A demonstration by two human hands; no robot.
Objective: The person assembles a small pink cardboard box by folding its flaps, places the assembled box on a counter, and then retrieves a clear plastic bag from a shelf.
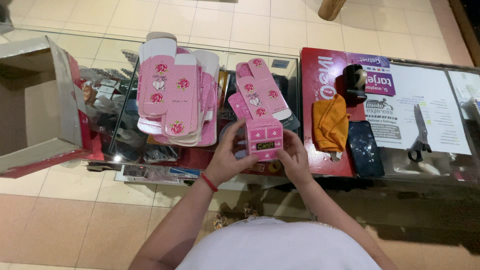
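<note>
Both hands' grip closes on a partly folded pink box [265, 137], left hand [226, 159] and right hand [295, 159] pressing its sides above the glass tabletop [200, 47]; a stack of flat pink blanks [172, 95] lies unfolded.

Floor [240, 20]: square beige tiles, pale grout; pinker, shadowed tiles at near side. Glass counter [125, 47]: clear top with metal edge, display shelves with small goods visible below. Red mat [327, 162] on counter's right half. White printed sheets [440, 95] under glass toward right edge. Open cardboard box [35, 105], red outside, at left edge. Round wooden leg [330, 7] at far side, beyond counter. Light warm, indoor; glare spot near front edge, left.
</note>
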